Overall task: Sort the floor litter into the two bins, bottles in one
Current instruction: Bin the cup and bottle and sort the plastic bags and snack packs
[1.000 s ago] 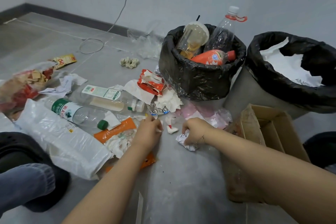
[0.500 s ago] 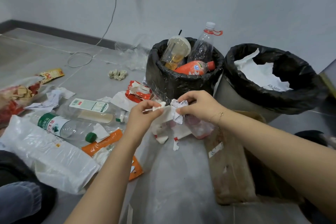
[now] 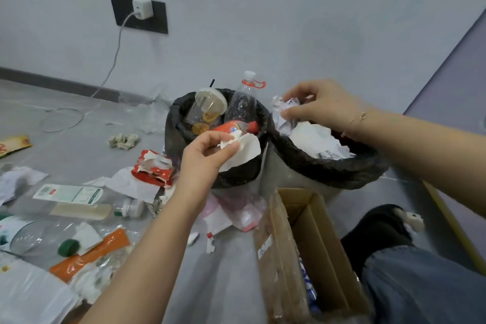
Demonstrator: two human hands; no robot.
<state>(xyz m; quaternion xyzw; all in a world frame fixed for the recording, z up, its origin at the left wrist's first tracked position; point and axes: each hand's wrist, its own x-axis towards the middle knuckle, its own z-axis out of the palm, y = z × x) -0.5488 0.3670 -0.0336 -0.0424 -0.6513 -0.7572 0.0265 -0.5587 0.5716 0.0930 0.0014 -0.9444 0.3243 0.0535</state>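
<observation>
A crumpled paper wad (image 3: 282, 113) is pinched in the right hand (image 3: 319, 105) over the rim of the paper bin (image 3: 342, 168); torn white scraps (image 3: 243, 148) are pinched in the left hand (image 3: 207, 155), in front of the bottle bin (image 3: 236, 173). Both are judged light, soft and crushable, best held by a bunched fold. Loose scraps may flutter. A cardboard box (image 3: 302, 252) is set near the bins, and bottles (image 3: 79, 202) and wrappers (image 3: 153, 171) are strewn on the floor to the left.
</observation>
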